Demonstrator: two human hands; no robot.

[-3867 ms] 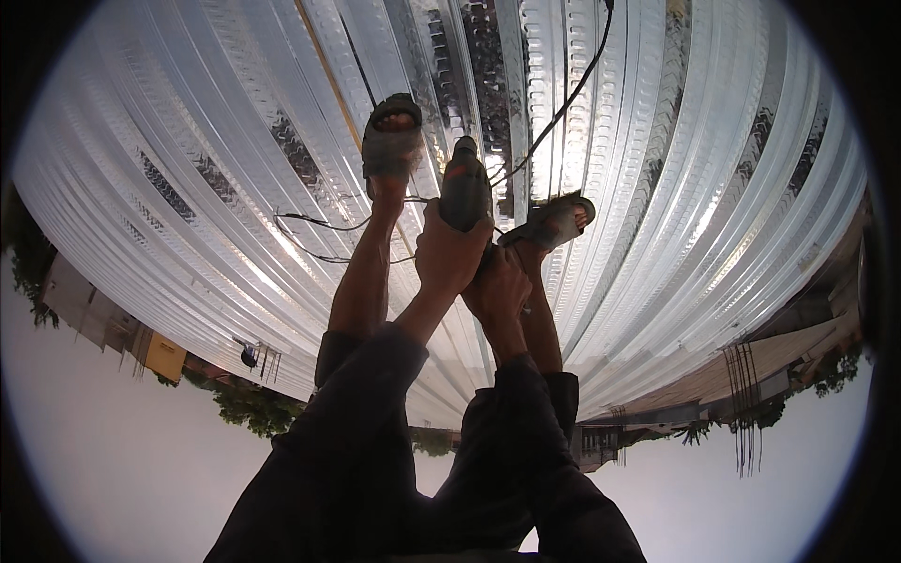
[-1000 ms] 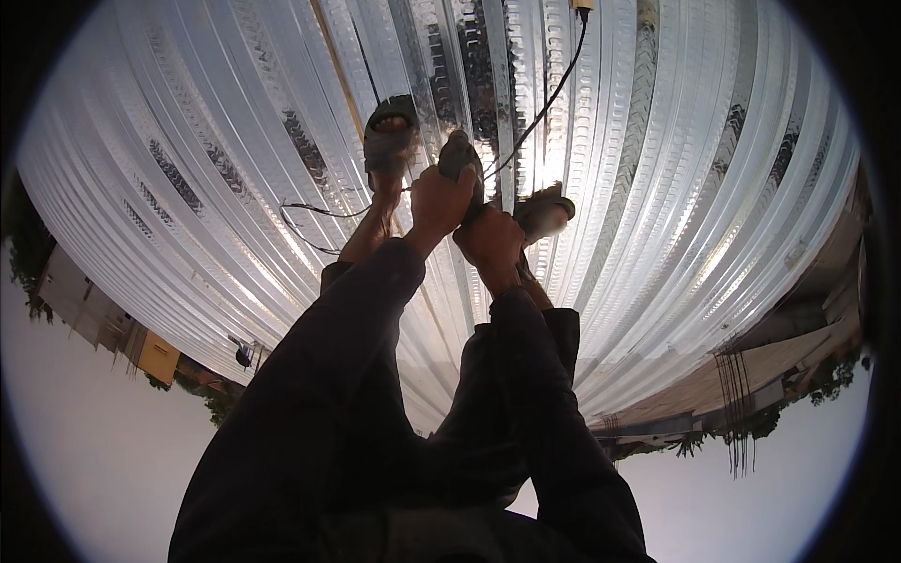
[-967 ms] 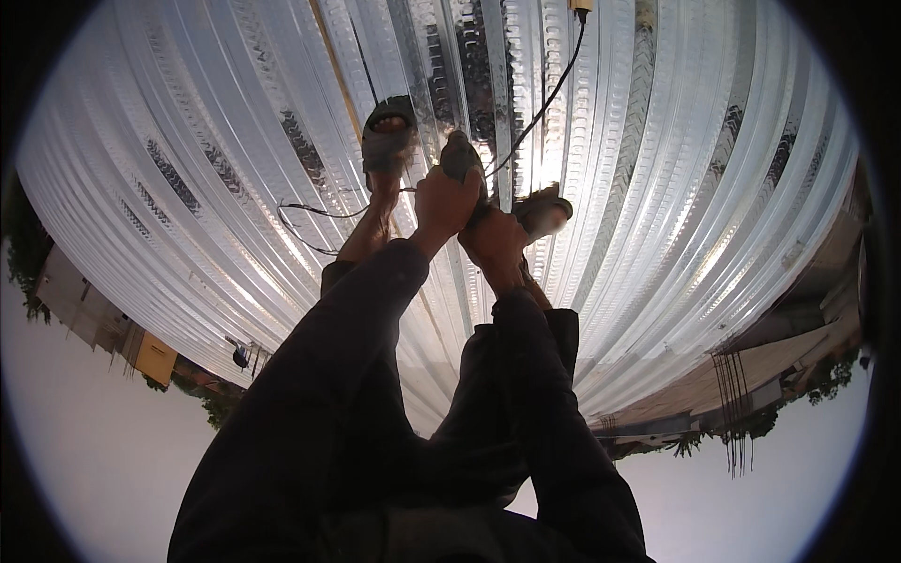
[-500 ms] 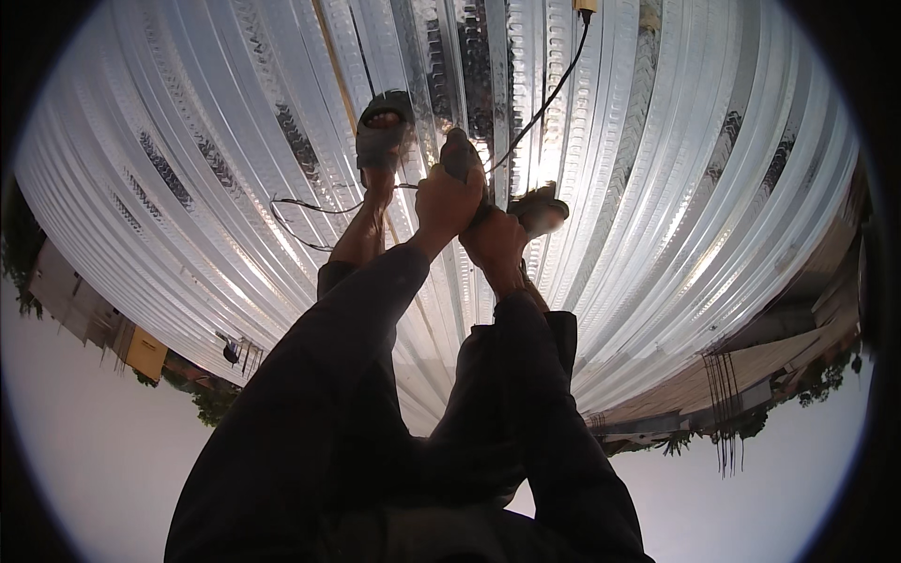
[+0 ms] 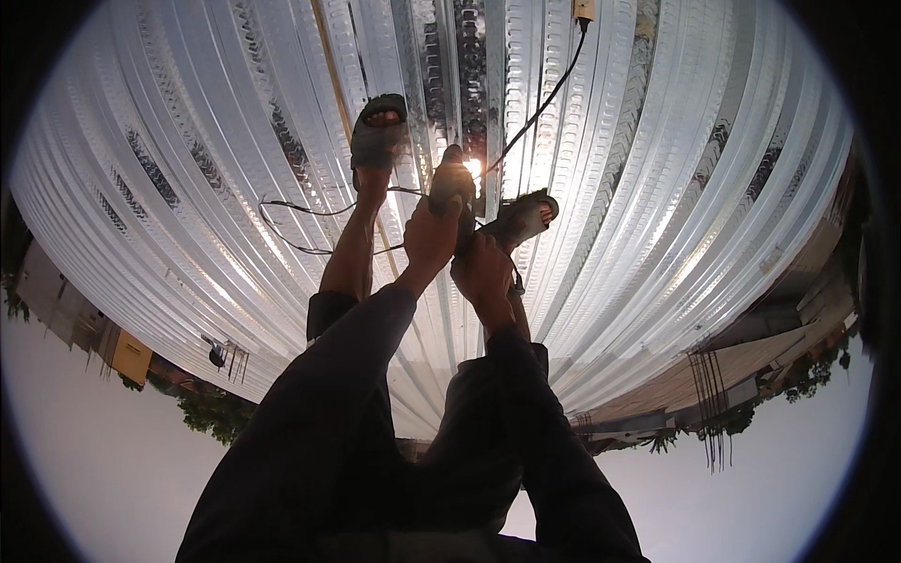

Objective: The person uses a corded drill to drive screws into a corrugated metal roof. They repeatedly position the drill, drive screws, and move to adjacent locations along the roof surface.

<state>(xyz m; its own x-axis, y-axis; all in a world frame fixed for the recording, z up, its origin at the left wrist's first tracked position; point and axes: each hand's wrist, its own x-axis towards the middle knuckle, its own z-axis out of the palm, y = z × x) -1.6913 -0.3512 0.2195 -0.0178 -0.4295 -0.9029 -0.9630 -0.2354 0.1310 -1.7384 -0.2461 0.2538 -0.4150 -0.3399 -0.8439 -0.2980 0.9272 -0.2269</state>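
Note:
Both of my hands close around a dark hand-held power tool point(image 5: 450, 178), held over a ribbed sheet-metal deck point(image 5: 610, 235). It looks like a corded drill, but its exact kind is hard to make out in the backlight. My left hand point(image 5: 432, 235) wraps around the tool's body, the thumb along its upper side. Lower and to the right, my right hand point(image 5: 484, 272) grips its rear part, where the fingers are mostly in shadow. Bright glare sits beside the tool's front end, whose tip cannot be made out.
A black cable point(image 5: 554, 89) runs from a yellowish block point(image 5: 584, 9) toward the tool. Thin dark wire point(image 5: 282, 208) loops on the deck at left. My sandalled feet point(image 5: 380, 131) stand on either side. Upright rebar point(image 5: 713, 403), rooftops and trees lie beyond the edges.
The tool and both hands have come slightly lower in view and a little left. My hold on it stays the same, and the whole view has shifted slightly.

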